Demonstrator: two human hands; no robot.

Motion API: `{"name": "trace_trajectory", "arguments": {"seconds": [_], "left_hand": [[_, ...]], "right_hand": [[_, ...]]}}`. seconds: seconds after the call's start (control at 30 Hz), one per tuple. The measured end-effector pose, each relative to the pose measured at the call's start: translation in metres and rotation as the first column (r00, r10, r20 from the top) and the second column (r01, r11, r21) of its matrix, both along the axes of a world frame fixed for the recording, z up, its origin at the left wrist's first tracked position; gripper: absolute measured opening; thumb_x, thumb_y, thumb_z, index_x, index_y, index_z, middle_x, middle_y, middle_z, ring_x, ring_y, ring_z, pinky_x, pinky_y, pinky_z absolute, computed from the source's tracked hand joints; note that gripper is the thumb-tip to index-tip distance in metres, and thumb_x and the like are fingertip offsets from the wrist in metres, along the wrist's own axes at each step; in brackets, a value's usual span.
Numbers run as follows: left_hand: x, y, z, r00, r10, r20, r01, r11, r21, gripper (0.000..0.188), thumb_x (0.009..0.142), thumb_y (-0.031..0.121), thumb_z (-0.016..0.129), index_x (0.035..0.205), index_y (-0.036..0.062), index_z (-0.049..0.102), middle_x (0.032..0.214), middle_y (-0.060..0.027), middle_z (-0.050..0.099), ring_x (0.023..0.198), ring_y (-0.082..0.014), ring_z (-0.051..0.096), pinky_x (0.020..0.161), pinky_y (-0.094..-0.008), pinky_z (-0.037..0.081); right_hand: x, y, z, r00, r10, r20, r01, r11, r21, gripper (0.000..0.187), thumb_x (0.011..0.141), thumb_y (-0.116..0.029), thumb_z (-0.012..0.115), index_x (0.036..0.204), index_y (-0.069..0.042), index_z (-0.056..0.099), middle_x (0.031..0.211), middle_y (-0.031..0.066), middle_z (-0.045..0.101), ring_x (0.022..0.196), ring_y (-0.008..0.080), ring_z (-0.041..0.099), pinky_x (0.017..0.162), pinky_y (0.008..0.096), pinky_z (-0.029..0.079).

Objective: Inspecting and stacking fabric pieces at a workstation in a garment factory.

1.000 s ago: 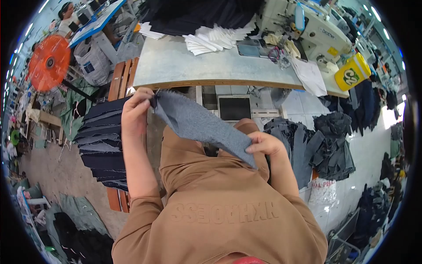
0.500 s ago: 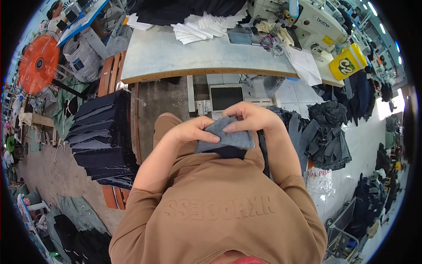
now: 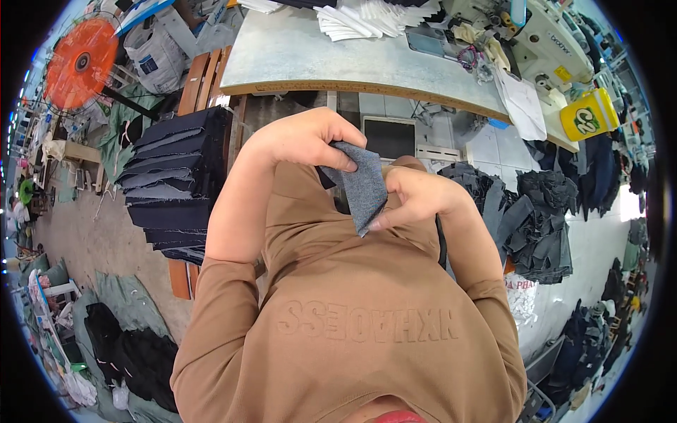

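Above my lap I hold a small dark grey-blue denim piece [image 3: 364, 187], folded, with a pointed lower end. My left hand [image 3: 317, 143] pinches its upper edge between thumb and fingers. At the lower right edge and point, my right hand [image 3: 416, 201] has it between thumb and fingertips. A darker flap of the cloth shows under my left fingers. To my left lies a tall stack of dark navy denim pieces [image 3: 173, 180] with frayed edges. On my right sits a heap of dark grey denim pieces [image 3: 543, 225].
Ahead stands a worktable [image 3: 303, 60] bearing white cloth pieces [image 3: 367, 20] and a phone [image 3: 426, 44]. A sewing machine [image 3: 557, 44] and a yellow bucket [image 3: 589, 116] are at its right. The stack rests on a wooden bench [image 3: 197, 81]; an orange fan [image 3: 82, 62] stands far left.
The denim piece has turned from lying wide to hanging upright with its point down. My left hand has risen; my right hand has moved down to its lower edge. The head view has shifted.
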State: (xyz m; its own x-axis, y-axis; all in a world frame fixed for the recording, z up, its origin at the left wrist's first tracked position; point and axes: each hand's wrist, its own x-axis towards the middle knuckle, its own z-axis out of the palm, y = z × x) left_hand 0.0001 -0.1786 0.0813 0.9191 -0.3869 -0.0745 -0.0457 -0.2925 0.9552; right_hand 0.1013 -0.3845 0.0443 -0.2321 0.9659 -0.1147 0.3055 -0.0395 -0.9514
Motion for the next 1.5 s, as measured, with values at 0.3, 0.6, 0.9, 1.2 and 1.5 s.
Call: {"name": "trace_trajectory", "arguments": {"seconds": [0.3,0.6,0.9,1.2,1.5], "left_hand": [[-0.001,0.010,0.003,0.998,0.006,0.067,-0.010,0.999,0.053,0.015,0.075,0.005,0.066,0.088,-0.0019,0.063,0.068,-0.0032,0.058,0.066,-0.0072,0.051,0.063,-0.0244,0.044],[-0.008,0.006,0.009,0.981,0.120,0.154,-0.134,0.988,0.082,0.019,0.074,0.006,0.067,0.091,-0.0002,0.063,0.069,-0.0060,0.058,0.066,-0.0090,0.051,0.063,-0.0256,0.044],[-0.019,-0.045,0.001,0.743,0.528,0.411,-0.567,0.823,-0.032,0.008,0.081,0.010,0.061,0.087,0.0039,0.058,0.067,-0.0117,0.057,0.057,-0.0172,0.052,0.056,-0.0314,0.044],[-0.019,-0.093,-0.010,0.698,0.396,0.596,-0.486,0.874,-0.011,0.021,0.086,0.022,0.056,0.077,0.0042,0.048,0.067,-0.0113,0.052,0.063,-0.0330,0.053,0.058,-0.0390,0.041],[0.009,-0.081,-0.007,0.658,0.625,0.419,-0.579,0.776,-0.249,0.014,0.087,0.012,0.055,0.084,-0.0017,0.053,0.076,-0.0108,0.051,0.070,-0.0228,0.051,0.068,-0.0323,0.041]], "right_hand": [[-0.014,0.001,0.020,0.971,-0.087,0.221,0.035,0.973,0.227,0.029,0.066,-0.022,0.071,0.083,0.000,0.062,0.087,0.0160,0.058,0.083,0.0311,0.057,0.074,0.0371,0.045],[-0.012,0.000,0.028,0.967,-0.154,0.203,0.090,0.951,0.294,0.024,0.067,-0.018,0.069,0.081,-0.001,0.060,0.086,0.0145,0.059,0.087,0.0330,0.056,0.078,0.0391,0.043],[0.017,-0.008,0.054,0.601,-0.791,0.115,0.551,0.514,0.658,0.021,0.062,-0.006,0.069,0.081,-0.003,0.060,0.074,0.0104,0.053,0.069,0.0268,0.051,0.062,0.0313,0.042],[0.015,0.013,0.024,0.236,-0.964,-0.122,0.416,-0.013,0.909,0.018,0.064,0.000,0.064,0.081,-0.003,0.059,0.074,0.0070,0.052,0.069,0.0213,0.050,0.061,0.0288,0.041],[0.009,0.005,0.036,0.451,-0.892,0.013,0.399,0.215,0.891,0.024,0.064,-0.004,0.065,0.087,-0.004,0.059,0.074,0.0064,0.050,0.069,0.0219,0.049,0.066,0.0293,0.041]]}}
